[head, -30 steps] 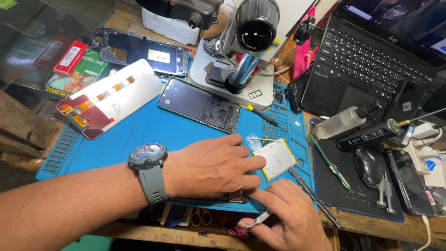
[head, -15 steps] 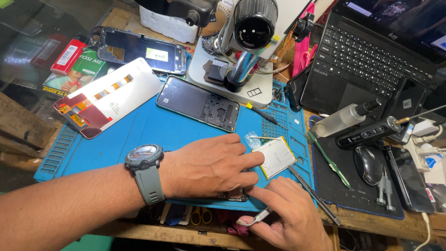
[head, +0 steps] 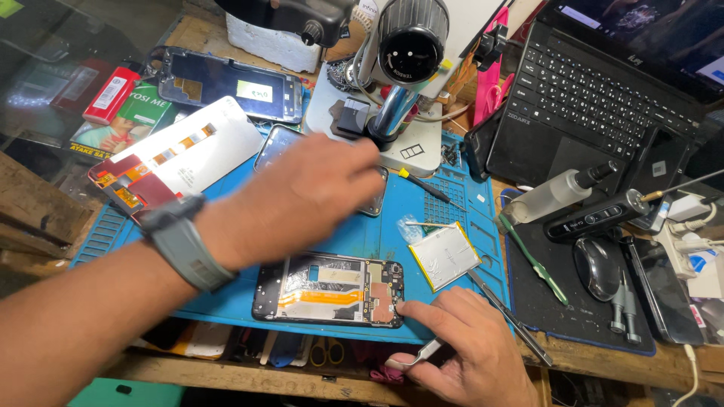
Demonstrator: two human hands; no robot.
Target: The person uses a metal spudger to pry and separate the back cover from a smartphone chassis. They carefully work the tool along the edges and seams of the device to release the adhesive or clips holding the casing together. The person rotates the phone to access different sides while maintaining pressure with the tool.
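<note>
The left hand is raised, palm down, its forearm crossing in from the lower left, fingers loosely extended and blurred at the tips, with a grey band around the wrist. The right hand sits low at the near edge, forefinger stretched out leftward, the other fingers curled under.

Open mat: bare blue mat between microscope base and battery; you can pass there.
Left: display panel crowds the mat edge.
Right: tweezers and green tool lie across your way toward the mouse.
Front: opened phone fills the near edge.
</note>
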